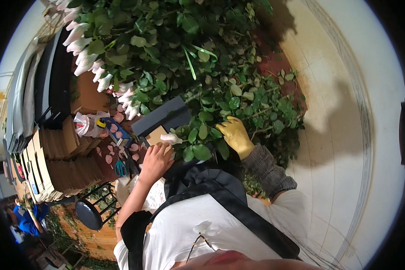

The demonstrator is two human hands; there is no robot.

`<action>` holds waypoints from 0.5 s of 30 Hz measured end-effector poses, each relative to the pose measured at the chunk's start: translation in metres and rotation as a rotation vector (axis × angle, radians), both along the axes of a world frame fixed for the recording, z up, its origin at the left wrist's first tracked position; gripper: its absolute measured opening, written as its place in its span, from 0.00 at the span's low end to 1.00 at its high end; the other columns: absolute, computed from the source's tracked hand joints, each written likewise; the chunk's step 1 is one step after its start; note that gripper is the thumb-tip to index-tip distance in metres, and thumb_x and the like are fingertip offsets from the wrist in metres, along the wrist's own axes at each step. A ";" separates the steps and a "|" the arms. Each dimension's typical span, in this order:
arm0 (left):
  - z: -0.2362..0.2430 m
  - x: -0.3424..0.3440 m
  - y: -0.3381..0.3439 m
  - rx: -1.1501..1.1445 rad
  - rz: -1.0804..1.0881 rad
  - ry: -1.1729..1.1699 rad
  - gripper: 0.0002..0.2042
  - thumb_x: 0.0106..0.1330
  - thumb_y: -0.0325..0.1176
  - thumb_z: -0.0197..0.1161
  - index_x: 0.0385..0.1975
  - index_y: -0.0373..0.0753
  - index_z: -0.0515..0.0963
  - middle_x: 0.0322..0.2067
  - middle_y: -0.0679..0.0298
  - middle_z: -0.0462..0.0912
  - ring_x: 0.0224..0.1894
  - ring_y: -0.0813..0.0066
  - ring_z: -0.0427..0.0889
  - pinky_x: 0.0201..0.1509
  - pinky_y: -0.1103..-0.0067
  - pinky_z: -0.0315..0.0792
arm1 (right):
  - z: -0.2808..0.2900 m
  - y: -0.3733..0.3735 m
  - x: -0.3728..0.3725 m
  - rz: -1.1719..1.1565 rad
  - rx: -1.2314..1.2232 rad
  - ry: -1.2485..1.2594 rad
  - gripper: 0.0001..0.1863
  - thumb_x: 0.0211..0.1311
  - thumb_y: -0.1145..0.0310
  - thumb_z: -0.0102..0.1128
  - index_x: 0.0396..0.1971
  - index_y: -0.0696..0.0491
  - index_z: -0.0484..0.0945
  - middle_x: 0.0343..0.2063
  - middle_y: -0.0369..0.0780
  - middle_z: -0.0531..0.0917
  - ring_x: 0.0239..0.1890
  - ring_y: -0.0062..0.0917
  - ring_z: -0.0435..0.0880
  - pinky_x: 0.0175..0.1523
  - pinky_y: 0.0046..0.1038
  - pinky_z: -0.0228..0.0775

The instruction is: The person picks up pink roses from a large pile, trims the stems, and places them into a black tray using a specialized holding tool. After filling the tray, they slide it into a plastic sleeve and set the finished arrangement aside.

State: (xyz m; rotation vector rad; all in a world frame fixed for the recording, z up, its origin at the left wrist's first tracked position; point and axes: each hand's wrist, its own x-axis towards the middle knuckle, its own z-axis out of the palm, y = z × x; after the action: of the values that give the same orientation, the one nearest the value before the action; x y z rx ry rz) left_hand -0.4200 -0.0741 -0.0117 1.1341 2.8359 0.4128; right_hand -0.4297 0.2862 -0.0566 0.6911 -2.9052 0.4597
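Note:
My left hand (156, 161) is bare, its fingers loosely bent and a little apart at the near edge of a piece of brown cardboard (155, 135). Just beyond its fingertips lies a pale pink rose (170, 138) with white netting round the bud; its leaves (201, 152) spread to the right. My right hand (235, 136) wears a yellow glove and rests among the leaves with its fingers stretched forward and partly spread. Whether a stem lies under either palm is hidden. A dark grey folded sheet (163, 118) lies behind the cardboard.
A large heap of leafy rose stems (166, 54) covers the far table, with netted buds (84, 63) along its left side. Teal-handled scissors (120, 168), loose petals and a blue box (114, 130) lie left. Stacked cardboard (63, 173) and a black stool (89, 214) stand farther left.

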 end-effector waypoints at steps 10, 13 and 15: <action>-0.022 -0.001 -0.013 0.172 0.088 -0.142 0.16 0.61 0.32 0.68 0.49 0.38 0.80 0.47 0.60 0.77 0.50 0.58 0.77 0.53 0.65 0.75 | -0.026 -0.020 -0.021 0.030 -0.296 -0.007 0.13 0.56 0.73 0.58 0.41 0.53 0.84 0.26 0.42 0.83 0.34 0.38 0.82 0.53 0.40 0.75; -0.021 0.005 -0.015 0.079 0.053 -0.042 0.15 0.61 0.35 0.68 0.46 0.38 0.80 0.50 0.61 0.79 0.56 0.62 0.76 0.62 0.63 0.69 | -0.032 -0.017 -0.018 0.154 -0.139 -0.227 0.14 0.61 0.66 0.59 0.45 0.52 0.83 0.29 0.43 0.82 0.38 0.44 0.81 0.57 0.43 0.72; 0.005 -0.001 -0.001 0.047 0.037 0.152 0.14 0.58 0.40 0.70 0.42 0.43 0.82 0.54 0.59 0.74 0.58 0.57 0.72 0.64 0.62 0.66 | -0.028 -0.009 -0.020 0.208 0.112 -0.185 0.18 0.54 0.67 0.68 0.46 0.53 0.82 0.34 0.44 0.83 0.44 0.46 0.80 0.57 0.44 0.71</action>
State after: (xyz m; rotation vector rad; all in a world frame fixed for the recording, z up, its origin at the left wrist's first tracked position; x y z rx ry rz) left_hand -0.4212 -0.0756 -0.0067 1.1710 2.9969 0.4154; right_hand -0.4501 0.2767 -0.0845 1.0265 -3.0638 0.4046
